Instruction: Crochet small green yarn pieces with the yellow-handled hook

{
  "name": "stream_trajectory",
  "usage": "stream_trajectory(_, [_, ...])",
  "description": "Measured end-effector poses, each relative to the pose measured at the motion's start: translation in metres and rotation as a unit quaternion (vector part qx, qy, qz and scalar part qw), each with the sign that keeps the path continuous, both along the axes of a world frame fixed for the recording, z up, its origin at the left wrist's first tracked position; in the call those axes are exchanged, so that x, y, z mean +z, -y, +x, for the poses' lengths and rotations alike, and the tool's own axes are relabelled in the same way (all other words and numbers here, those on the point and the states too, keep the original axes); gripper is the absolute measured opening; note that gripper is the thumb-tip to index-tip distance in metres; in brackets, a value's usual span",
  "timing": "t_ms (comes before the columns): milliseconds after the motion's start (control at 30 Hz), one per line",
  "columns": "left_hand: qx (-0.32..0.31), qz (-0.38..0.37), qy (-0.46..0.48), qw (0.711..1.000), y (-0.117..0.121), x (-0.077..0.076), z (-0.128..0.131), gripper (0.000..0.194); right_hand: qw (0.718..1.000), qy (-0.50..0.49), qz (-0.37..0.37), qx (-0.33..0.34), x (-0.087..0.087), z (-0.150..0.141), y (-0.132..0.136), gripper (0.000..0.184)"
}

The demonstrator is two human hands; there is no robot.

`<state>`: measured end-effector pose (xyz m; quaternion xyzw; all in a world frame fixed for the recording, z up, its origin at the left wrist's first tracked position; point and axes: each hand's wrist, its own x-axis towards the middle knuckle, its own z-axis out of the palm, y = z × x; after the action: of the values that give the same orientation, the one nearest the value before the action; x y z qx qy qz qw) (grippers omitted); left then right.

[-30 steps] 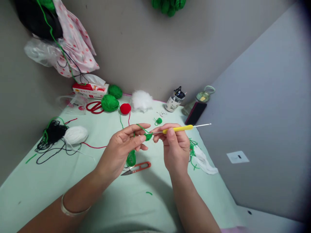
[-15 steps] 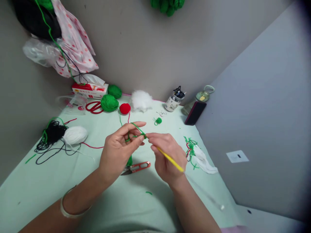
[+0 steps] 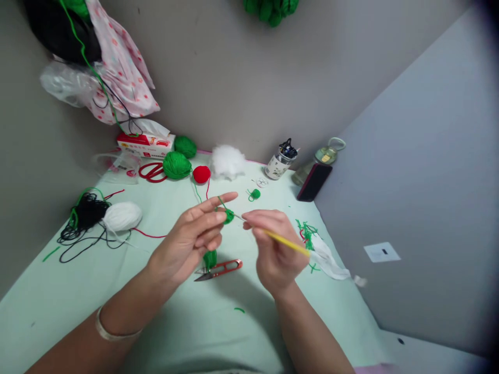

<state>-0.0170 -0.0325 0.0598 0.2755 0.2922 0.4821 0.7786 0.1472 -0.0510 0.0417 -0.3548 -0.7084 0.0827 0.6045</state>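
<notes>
Between thumb and fingers my left hand [image 3: 191, 234] pinches a small green crochet piece [image 3: 229, 216], and a strand of green yarn runs over its raised index finger. My right hand [image 3: 278, 249] grips a crochet hook [image 3: 286, 242] by its yellow handle. The hook's thin metal shaft reaches to the green piece; whether its tip sits inside a stitch is too small to tell. Below my left hand hangs or lies a green yarn bundle [image 3: 210, 258], beside orange-handled thread snips [image 3: 224, 267] on the table.
Farther back are green yarn balls [image 3: 176, 165], a red yarn ball [image 3: 201, 174], white stuffing [image 3: 228, 162], a jar [image 3: 278, 165] and a phone [image 3: 314, 182]. White yarn [image 3: 122, 215] and tangled black yarn [image 3: 89, 212] lie left. Green scraps [image 3: 307, 234] lie right, beside white cloth [image 3: 329, 259].
The yellow hook has swung from pointing up and right to slanting down and right. My right hand turned with it, and the green piece shifted slightly left.
</notes>
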Motion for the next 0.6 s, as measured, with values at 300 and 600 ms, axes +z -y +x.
stream_trajectory(300, [0.031, 0.101, -0.103, 0.989, 0.007, -0.006, 0.005, 0.027, 0.905, -0.309, -0.253, 0.145, 0.008, -0.005, -0.012, 0.015])
stream_trajectory(600, [-0.003, 0.049, -0.059, 0.997, 0.002, -0.006, 0.003, 0.041, 0.913, -0.295, -0.252, 0.126, 0.005, -0.004, -0.01, 0.016])
